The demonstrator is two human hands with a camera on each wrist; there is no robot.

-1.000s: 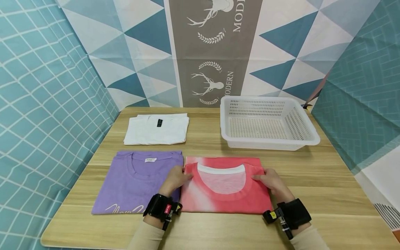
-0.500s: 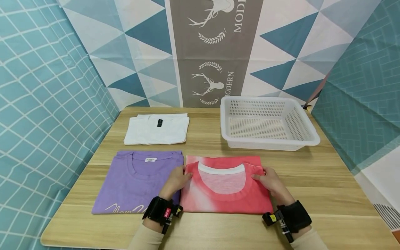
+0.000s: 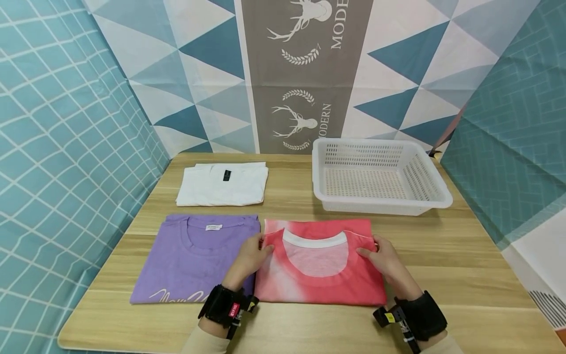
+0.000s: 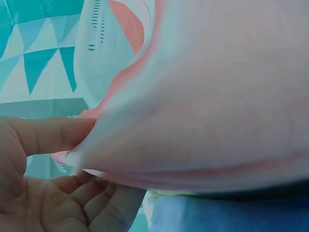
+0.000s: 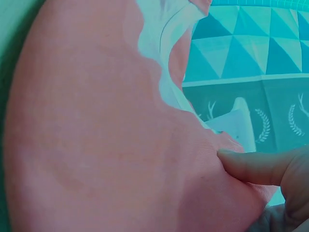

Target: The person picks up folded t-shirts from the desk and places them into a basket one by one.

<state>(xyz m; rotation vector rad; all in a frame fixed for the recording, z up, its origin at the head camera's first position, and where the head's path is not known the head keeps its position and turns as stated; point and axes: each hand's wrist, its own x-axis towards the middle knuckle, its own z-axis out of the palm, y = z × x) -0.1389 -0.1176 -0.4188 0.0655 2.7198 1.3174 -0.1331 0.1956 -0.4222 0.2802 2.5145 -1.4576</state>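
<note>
A red-and-white folded T-shirt (image 3: 327,287) lies at the front middle in the head view, its white-trimmed neckline facing away from the person. My left hand (image 3: 251,254) pinches its left side near the shoulder, thumb on top and fingers beneath. On the opposite side my right hand (image 3: 383,256) pinches the shirt the same way. The left wrist view shows the thumb (image 4: 58,135) against the fabric edge, with the other fingers curled below. In the right wrist view the thumb (image 5: 256,166) presses on the cloth, and the fingers under it are mostly hidden.
A folded purple T-shirt (image 3: 208,260) lies right beside the red one, partly under the left forearm. Behind it is a folded white T-shirt (image 3: 221,189). A white perforated plastic basket (image 3: 384,204) stands at the back right of the wooden table (image 3: 464,275).
Both hands keep their hold on the red T-shirt. The back edge of the shirt shows slightly higher in view, and the wrists have shifted a little outward and down.
</note>
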